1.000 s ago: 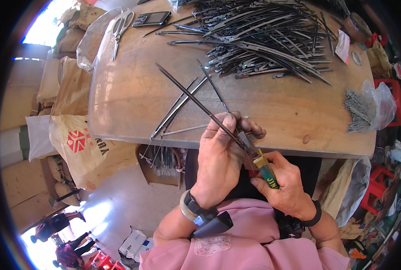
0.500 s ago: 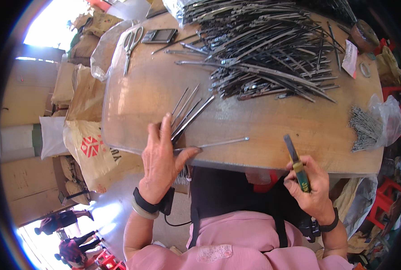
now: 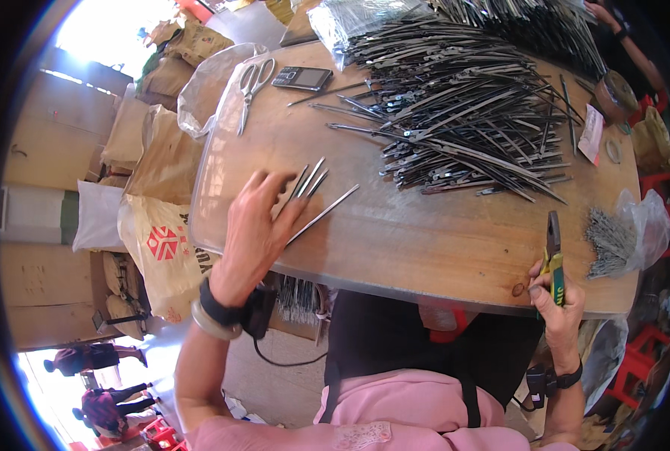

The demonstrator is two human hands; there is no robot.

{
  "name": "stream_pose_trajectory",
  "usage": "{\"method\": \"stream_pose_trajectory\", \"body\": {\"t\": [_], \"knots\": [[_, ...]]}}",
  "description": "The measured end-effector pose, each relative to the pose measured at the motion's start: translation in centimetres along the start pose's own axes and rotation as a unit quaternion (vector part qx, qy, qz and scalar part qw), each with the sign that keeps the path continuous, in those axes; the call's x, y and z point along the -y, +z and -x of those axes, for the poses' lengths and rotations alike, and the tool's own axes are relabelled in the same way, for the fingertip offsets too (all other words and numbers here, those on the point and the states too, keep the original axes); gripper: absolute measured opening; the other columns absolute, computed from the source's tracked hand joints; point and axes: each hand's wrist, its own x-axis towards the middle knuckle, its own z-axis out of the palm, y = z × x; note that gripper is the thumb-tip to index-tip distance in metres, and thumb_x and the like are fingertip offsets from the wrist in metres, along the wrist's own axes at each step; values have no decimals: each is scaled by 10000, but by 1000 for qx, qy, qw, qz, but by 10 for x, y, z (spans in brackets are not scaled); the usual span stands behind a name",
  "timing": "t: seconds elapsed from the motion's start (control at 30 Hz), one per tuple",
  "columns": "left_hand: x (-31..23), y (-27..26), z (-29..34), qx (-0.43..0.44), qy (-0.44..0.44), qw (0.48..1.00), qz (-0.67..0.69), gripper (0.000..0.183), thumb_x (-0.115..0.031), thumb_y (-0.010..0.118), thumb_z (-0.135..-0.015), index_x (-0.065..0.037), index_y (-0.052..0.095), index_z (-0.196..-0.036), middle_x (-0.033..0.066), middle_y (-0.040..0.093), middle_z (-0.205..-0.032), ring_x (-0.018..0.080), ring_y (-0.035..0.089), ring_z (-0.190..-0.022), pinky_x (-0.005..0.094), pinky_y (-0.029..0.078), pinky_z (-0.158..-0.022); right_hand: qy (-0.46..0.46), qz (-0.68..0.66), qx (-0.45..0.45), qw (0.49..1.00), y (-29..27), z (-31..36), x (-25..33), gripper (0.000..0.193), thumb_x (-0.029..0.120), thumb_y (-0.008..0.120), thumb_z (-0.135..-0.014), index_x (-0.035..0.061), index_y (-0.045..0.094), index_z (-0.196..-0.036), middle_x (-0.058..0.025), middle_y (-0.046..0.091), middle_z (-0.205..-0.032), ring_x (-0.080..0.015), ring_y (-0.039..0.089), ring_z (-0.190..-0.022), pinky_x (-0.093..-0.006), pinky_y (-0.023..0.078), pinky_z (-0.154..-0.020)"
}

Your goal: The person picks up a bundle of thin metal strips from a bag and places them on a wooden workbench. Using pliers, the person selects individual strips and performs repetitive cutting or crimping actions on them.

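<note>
The left hand (image 3: 251,229) is over the near left part of the table (image 3: 425,240). Its fingers are bent a bit and spread part way, and they look blurry. A few thin sticks (image 3: 314,183) lie by its fingertips and poke out past them. I cannot tell if the hand has hold of them or just touches them. One more stick (image 3: 326,213) lies on the table just to the right of these, on a slant.

The right hand (image 3: 560,304) is at the near right edge of the table. Its fingers are curled around the green and yellow handles of the pliers (image 3: 554,259). The metal tip points up and away from the person.

A big, messy pile (image 3: 462,113) of dark sticks is at the far side. To its left are a phone (image 3: 302,78) and scissors (image 3: 250,89). Thin gray pins (image 3: 607,244) lie near the right edge, beside a clear bag (image 3: 649,229).
</note>
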Motion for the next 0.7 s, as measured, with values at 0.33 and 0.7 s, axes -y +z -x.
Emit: {"method": "stream_pose_trajectory", "body": {"t": [0.33,0.7], "knots": [[-1,23,-132,40,180,941,-284,803,-15,720,-736,-107,382,-1459,194,452,-1381,389,463,-1237,451,413,-1029,1,-80,21,997,-6,-1,-11,213,181,733,-833,-12,645,-815,-125,614,-958,-148,566,-741,-277,452,-660],[-16,54,-130,77,279,930,-229,113,-34,528,-850,-4,580,-946,156,542,-968,357,555,-1011,454,479,-837,-7,-80,19,997,-7,-1,-3,205,166,731,-836,-12,631,-816,-113,596,-932,-183,567,-790,-300,448,-704]]}}
